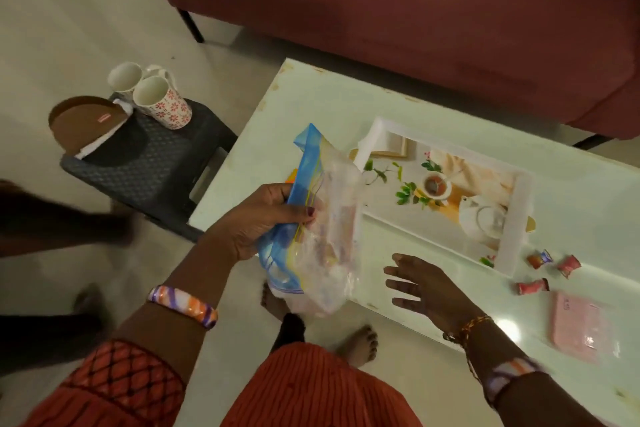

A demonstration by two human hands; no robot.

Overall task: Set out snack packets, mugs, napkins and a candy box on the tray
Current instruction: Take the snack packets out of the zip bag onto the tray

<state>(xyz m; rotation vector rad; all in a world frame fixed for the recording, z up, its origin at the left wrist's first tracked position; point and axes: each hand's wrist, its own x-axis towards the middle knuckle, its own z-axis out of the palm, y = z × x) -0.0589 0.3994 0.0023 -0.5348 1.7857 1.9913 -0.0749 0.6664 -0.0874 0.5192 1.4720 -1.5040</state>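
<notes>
My left hand (258,218) grips a clear zip bag (322,218) with a blue seal, held over the table's near-left edge; something pale shows inside, unclear what. My right hand (420,288) hovers open, fingers spread, above the table just right of the bag. The white tray (519,204), printed with a teapot and cup, lies on the white table (311,107) with nothing on it. Three red snack packets (540,258) lie loose by the tray's near right corner. A pink box (578,329) sits closer to me. Two floral mugs (162,102) stand on a dark stool (145,163) to the left.
A brown round mat and white napkins (86,121) rest on the stool beside the mugs. A maroon sofa (381,3) runs behind the table. My bare feet (360,343) stand on the floor at the table's near edge. An orange item peeks out behind the bag.
</notes>
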